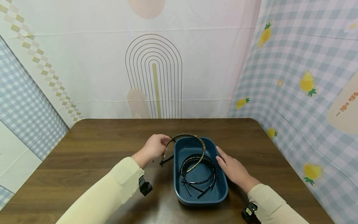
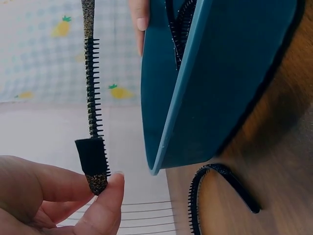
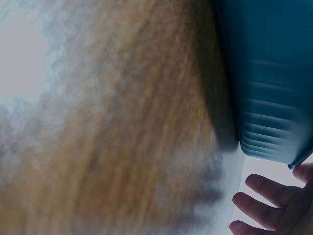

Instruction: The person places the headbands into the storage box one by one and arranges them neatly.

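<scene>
My left hand [image 1: 156,146] pinches one end of a gold-and-black toothed headband [image 1: 190,135] between thumb and fingers. Its curve arches over the left rim of a blue plastic bin [image 1: 199,203], and the other end overlaps the bin's inside. In the left wrist view, the pinched tip of the headband [image 2: 93,112] shows its comb teeth. Several black headbands [image 1: 214,174] lie heaped inside the bin. Against the bin's right side rests my right hand [image 1: 235,169], fingers extended at the rim; the right wrist view shows those fingers [image 3: 266,210] spread apart.
Another dark toothed headband [image 2: 195,196] lies on the brown wooden table [image 1: 112,133] just left of the bin. Patterned cloths [image 1: 209,62] hang behind the table and on both sides.
</scene>
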Motion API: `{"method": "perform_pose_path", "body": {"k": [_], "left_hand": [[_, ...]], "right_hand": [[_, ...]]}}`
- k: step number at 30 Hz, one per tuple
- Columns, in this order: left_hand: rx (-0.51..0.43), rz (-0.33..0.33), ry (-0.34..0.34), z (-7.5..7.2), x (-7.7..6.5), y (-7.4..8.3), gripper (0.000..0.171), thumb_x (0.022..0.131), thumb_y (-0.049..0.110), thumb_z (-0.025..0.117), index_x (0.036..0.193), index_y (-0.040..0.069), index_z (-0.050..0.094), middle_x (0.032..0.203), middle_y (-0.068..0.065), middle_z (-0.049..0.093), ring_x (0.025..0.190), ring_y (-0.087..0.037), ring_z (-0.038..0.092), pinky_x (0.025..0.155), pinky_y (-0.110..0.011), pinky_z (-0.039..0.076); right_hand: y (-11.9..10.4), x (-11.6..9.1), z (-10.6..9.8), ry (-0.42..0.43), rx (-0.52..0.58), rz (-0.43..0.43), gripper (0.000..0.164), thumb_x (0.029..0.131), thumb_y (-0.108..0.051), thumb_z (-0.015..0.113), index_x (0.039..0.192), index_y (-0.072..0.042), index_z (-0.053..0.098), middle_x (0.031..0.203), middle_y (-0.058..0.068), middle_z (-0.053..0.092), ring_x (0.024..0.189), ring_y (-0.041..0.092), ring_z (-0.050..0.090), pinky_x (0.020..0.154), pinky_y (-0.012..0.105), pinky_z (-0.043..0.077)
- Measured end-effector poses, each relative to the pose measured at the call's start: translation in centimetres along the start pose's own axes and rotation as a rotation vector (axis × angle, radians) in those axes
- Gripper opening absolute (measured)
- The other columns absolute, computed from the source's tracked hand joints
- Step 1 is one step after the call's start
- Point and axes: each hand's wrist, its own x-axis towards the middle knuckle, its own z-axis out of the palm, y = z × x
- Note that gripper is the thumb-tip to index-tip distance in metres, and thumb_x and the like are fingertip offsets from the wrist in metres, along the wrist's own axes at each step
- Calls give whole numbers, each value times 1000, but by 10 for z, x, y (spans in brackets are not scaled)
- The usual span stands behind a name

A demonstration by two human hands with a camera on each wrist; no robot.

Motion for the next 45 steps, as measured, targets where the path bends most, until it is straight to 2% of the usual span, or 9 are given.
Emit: {"method": "perform_pose_path", "body": {"k": [3,9,13,20,27,36,39,43,45], "left_hand": [[-4,-10,-1,2,0,4,44,84,-14,54,127,-6,58,119,-19,61,110,-29,55,86,-38,51],[-48,-24,-10,7,2,12,48,80,-19,46,124,-6,59,115,-18,59,98,-26,54,64,-30,55],[2,-28,-16,12,4,15,47,81,-19,44,124,-4,60,117,-17,60,98,-25,54,69,-29,51],[-12,-59,-31,16,3,22,45,84,-17,44,124,-3,59,117,-19,58,72,-25,63,53,-25,48],[-10,-44,-60,20,2,29,40,90,-14,45,127,-4,58,117,-20,60,70,-20,59,55,-27,51],[46,-39,-61,26,5,35,41,89,-14,44,126,-4,59,87,-22,66,44,-11,50,45,-22,42],[41,-54,-59,29,7,37,43,87,-15,44,126,-4,59,94,-24,67,40,-10,44,42,-21,37],[31,-84,-68,32,8,38,46,86,-17,43,128,-3,58,123,-20,62,39,-9,33,40,-21,29],[38,-91,-77,34,9,38,47,86,-17,43,129,-3,58,127,-19,60,40,-10,26,40,-23,25]], "right_hand": [[0,0,0,1,-3,-3,59,105,-41,31,155,-13,17,150,21,36,131,42,41,104,60,34],[0,0,0,-1,-1,3,60,105,-43,30,156,-13,17,150,20,36,131,42,41,104,60,34],[1,1,0,-3,0,4,61,105,-45,30,156,-13,17,150,21,36,131,42,42,104,60,34],[1,1,-1,-8,6,5,63,104,-47,29,156,-13,17,151,20,35,132,42,41,104,61,33],[2,0,-1,-7,8,1,69,102,-56,24,156,-14,17,151,21,35,131,42,41,104,60,34],[2,1,-1,2,4,-10,71,101,-58,22,155,-13,18,151,21,35,132,42,41,104,60,34],[3,1,0,7,-3,-14,71,101,-58,22,155,-12,18,150,21,36,131,42,42,103,60,35],[3,2,0,8,-5,-14,70,102,-56,23,155,-12,19,150,21,36,131,42,42,104,60,34],[3,2,0,6,-2,-13,69,102,-55,24,155,-11,19,150,21,36,131,42,41,104,60,34]]}}
